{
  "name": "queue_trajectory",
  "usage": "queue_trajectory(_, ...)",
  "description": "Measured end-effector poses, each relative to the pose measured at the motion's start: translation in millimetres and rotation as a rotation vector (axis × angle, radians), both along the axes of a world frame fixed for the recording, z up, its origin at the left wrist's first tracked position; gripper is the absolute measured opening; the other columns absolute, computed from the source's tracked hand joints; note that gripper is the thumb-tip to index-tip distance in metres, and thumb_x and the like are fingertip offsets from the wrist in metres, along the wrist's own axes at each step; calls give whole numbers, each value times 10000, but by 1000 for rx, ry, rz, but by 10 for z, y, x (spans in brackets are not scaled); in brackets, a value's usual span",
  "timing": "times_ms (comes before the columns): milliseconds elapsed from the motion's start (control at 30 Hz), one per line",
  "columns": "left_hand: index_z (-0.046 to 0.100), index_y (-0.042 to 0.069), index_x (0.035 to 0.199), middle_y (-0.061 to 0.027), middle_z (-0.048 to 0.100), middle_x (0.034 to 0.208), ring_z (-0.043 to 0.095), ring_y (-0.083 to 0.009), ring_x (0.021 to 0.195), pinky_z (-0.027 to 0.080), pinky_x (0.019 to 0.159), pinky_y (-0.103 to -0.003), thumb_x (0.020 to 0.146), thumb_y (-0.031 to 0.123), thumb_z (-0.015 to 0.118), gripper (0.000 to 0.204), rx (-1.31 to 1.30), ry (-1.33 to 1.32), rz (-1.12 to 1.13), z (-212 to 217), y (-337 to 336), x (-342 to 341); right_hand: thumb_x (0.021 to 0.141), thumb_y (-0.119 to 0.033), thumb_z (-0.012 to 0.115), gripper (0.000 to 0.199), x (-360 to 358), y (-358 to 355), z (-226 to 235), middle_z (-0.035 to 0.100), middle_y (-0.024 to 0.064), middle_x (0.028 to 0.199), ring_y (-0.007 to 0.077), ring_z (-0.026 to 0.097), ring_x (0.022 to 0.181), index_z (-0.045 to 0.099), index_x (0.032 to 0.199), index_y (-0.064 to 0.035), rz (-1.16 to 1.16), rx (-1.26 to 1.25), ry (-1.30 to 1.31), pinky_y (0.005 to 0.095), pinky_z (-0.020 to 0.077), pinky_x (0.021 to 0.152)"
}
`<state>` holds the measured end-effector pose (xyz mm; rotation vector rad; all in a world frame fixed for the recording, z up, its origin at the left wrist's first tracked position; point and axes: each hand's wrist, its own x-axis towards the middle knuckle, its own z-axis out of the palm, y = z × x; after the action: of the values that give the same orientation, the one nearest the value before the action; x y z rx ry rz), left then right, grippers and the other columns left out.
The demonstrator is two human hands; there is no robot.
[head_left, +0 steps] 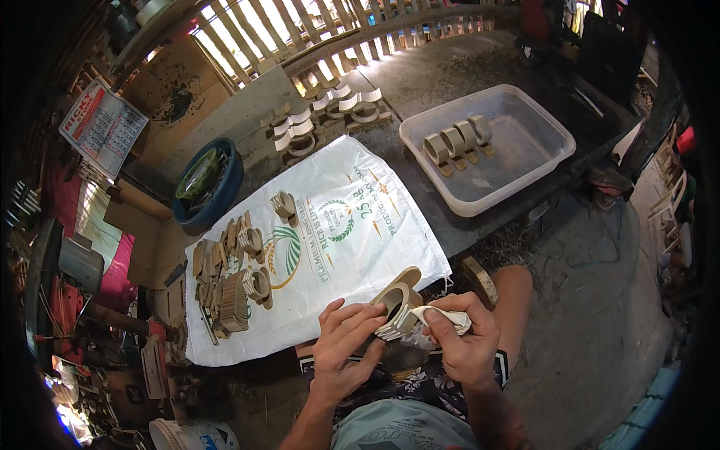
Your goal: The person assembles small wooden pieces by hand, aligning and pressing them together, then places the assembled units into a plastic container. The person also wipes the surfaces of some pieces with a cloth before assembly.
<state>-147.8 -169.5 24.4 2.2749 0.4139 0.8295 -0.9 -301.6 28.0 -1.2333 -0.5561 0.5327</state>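
Over my lap, my left hand point(343, 346) grips a tan ring-shaped wooden piece point(409, 277) with a flat rounded tongue and pale ridges along its near side. My right hand point(469, 341) has a crumpled white cloth point(450, 319) pinched between thumb and fingers, with its end against the piece. A white printed sack point(360, 251) is spread just beyond my hands. On its left part lie a pile of small flat wooden pieces point(214, 262), a ridged wooden block point(234, 304) and several ring-shaped pieces point(259, 281). One more ring piece point(283, 204) stands farther back.
A clear plastic tub point(517, 184) at the right holds a row of ring pieces point(452, 141). More wooden pieces point(360, 105) stand at the back of the table. A blue basin point(187, 214) with a green plastic package point(201, 176) sits left. A white bucket point(176, 435) is at lower left.
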Motion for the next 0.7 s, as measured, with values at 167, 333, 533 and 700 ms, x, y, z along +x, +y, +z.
queue_trajectory(167,739,51,1124,-94,737,1215,656,-253,1162,371,1109,-467,740,4,802,392,-1,-8,10,0,5,9,942,9,695,81,-40,-35,16,722,85,794,93,687,712,657,1011,27,63,-27,-31,239,537,623)
queue_trajectory(333,740,53,1125,-93,738,1214,660,-251,1155,369,1111,-461,737,2,802,396,-3,-13,16,-13,16,8,932,13,704,89,-74,-32,21,726,91,805,99,698,716,655,1003,31,99,15,-42,244,549,623)
queue_trajectory(533,742,54,1127,-93,739,1213,659,-250,1162,366,1115,-466,734,0,799,401,-8,-12,11,-27,19,-13,951,-11,692,73,-48,-27,-10,726,81,795,90,691,700,654,1002,24,14,-22,7,238,542,618)
queue_trajectory(700,741,49,1125,-97,739,1210,660,-250,1162,362,1118,-468,733,-1,794,399,-5,-10,11,-20,16,-20,955,-14,688,65,2,-19,-45,723,76,783,86,686,691,655,1002,17,-17,-5,-2,237,539,614)
